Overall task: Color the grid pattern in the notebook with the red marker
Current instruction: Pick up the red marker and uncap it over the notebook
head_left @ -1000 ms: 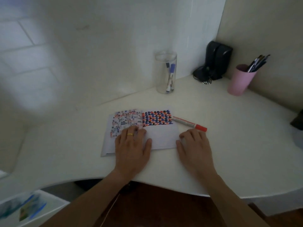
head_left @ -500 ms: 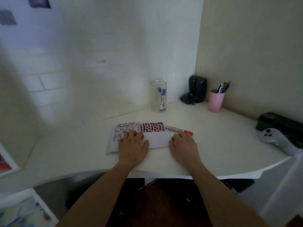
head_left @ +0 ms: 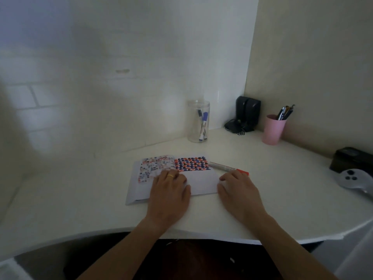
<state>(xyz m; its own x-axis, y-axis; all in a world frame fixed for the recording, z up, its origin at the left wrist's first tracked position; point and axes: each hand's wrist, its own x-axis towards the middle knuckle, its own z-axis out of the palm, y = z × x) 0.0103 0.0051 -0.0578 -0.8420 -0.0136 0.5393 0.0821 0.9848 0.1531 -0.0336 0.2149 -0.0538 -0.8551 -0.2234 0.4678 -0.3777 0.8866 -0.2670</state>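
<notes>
The white worktop (head_left: pixel 272 178) filled a corner formed by two pale walls, and everything noted stood on it. An open notebook (head_left: pixel 203 181) lay flat near the front edge. Its left page carried a faint, patchy coloured grid; its right page carried a dense red and dark blue grid pattern (head_left: pixel 192 163) along the top, with the lower part of that page blank.

The left hand (head_left: pixel 169 193) lay palm down and flat on the notebook, fingers spread over the fold between the pages, holding nothing. A gold ring (head_left: pixel 171 176) showed on one finger. The right hand (head_left: pixel 239 190) rested palm down on the worktop just beside the notebook's right edge, fingers loosely extended and empty.

The red marker (head_left: pixel 229 169) lay on the worktop just beyond the right hand's fingertips, running at a slant from the upper right corner of the notebook toward the right, its red cap end nearest the fingers. Whether the fingertips touched it could not be told.

Farther back stood a clear jar (head_left: pixel 198 122) with blue-capped pens, a black device (head_left: pixel 247 115) in the corner, and a pink cup (head_left: pixel 272 130) holding pens. At the right edge lay a dark box (head_left: pixel 351 159) and a pale controller (head_left: pixel 357 177).
</notes>
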